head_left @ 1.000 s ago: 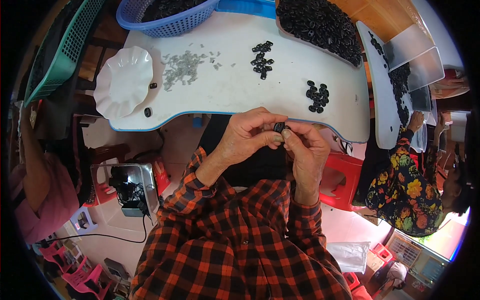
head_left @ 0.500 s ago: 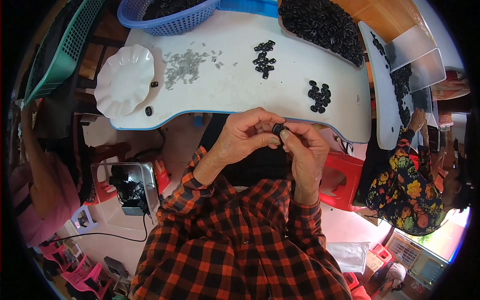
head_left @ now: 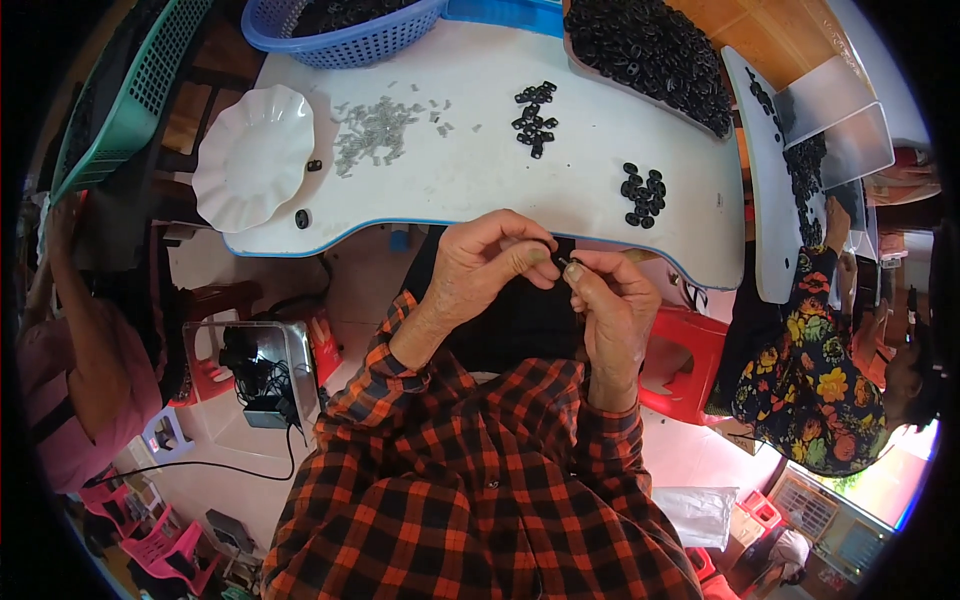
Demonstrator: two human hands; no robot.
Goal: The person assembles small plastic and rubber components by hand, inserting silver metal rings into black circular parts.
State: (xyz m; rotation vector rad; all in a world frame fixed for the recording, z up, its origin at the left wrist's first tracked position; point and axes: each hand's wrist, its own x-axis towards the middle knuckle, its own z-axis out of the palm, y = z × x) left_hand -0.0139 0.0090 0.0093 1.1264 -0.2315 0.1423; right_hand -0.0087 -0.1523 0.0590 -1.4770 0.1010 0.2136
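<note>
In front of my chest, just off the table's near edge, my two hands meet fingertip to fingertip. My left hand (head_left: 485, 265) pinches a small black oval part (head_left: 561, 256), mostly covered by the fingers. My right hand (head_left: 612, 292) is closed, with thumb and index finger pressed together against the part's right side. Something pale and tiny shows at those fingertips, too small to make out. On the table beyond lie a group of black oval parts (head_left: 642, 195), a cluster of black pieces (head_left: 534, 124) and a scatter of small clear pieces (head_left: 380, 128).
A white scalloped plate (head_left: 255, 160) sits at the table's left end, two black pieces beside it. Behind stand a blue basket (head_left: 350, 45) and a tray heaped with black parts (head_left: 650, 60). A co-worker in a flowered shirt (head_left: 810, 385) works at right; another person is at left.
The black part has turned and is more hidden between my fingers. My left fingers have closed in around it. The co-worker's hand at right has shifted slightly.
</note>
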